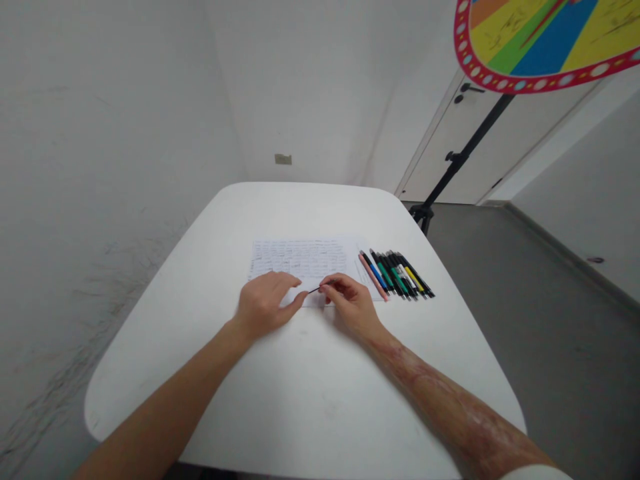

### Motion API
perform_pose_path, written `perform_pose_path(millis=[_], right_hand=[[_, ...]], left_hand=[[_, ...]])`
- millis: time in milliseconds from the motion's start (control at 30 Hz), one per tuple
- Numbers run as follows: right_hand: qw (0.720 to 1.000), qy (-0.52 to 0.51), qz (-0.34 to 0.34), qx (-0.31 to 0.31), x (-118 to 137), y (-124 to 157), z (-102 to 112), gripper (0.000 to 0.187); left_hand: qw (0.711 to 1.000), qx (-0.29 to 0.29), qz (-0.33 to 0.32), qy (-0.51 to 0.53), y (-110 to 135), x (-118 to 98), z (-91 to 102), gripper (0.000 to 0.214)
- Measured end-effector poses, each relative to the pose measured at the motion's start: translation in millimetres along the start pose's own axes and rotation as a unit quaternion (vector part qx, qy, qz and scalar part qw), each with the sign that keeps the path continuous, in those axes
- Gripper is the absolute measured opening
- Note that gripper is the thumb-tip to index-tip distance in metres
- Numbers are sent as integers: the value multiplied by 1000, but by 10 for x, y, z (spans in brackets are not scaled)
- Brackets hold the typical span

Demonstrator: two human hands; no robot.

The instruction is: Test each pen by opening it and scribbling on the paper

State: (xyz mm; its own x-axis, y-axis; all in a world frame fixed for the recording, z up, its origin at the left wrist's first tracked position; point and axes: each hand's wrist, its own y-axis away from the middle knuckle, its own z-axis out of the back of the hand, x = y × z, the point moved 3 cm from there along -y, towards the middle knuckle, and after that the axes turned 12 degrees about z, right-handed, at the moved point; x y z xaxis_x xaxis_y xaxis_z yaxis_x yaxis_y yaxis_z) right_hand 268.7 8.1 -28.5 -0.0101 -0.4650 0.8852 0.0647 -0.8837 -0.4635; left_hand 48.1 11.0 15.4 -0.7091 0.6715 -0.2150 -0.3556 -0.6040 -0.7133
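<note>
Over the lower part of a sheet of handwritten paper (300,257), my right hand (350,303) pinches a thin dark stick (314,290) between thumb and fingertips. The stick is too small to name for certain; its other end points toward my left hand (267,301). That left hand has its thumb and forefinger apart, with the thumb tip at or very close to the stick's free end. I cannot tell whether they touch. Just right of my right hand lies a row of pens (397,275) with black, green, blue, white, yellow and pink barrels, side by side at a slant.
The paper and pens lie on a white table (320,393) with rounded corners. Beyond its right edge stand a black tripod (450,167) and a colourful wheel board (543,47), with a door (480,143) behind. Pale walls border the left and back.
</note>
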Motion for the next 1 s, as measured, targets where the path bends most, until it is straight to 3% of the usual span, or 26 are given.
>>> perform_pose_path(millis=[67, 167, 267, 367, 567, 733, 1000], right_hand=[[999, -2, 5, -35, -20, 0, 27, 20], [997, -3, 19, -69, -33, -5, 55, 19], [995, -12, 26, -97, -37, -12, 75, 21], [992, -16, 31, -118, -24, -23, 88, 23], [988, -9, 56, -145, 50, -33, 109, 22], [985, 4, 66, -162, 85, -29, 115, 22], [989, 22, 66, -129, 65, -18, 100, 24]], left_hand=[[994, 28, 86, -60, -20, 128, 34, 18], [963, 136, 184, -142, -22, 336, 63, 26], [934, 258, 201, -145, 7, 472, 72, 22], [928, 307, 173, -120, 34, 513, 78, 14], [964, 233, 107, -71, 43, 422, 49, 22], [977, 206, 46, -34, 35, 310, 25, 30], [980, 190, 41, -35, 31, 296, 23, 37]])
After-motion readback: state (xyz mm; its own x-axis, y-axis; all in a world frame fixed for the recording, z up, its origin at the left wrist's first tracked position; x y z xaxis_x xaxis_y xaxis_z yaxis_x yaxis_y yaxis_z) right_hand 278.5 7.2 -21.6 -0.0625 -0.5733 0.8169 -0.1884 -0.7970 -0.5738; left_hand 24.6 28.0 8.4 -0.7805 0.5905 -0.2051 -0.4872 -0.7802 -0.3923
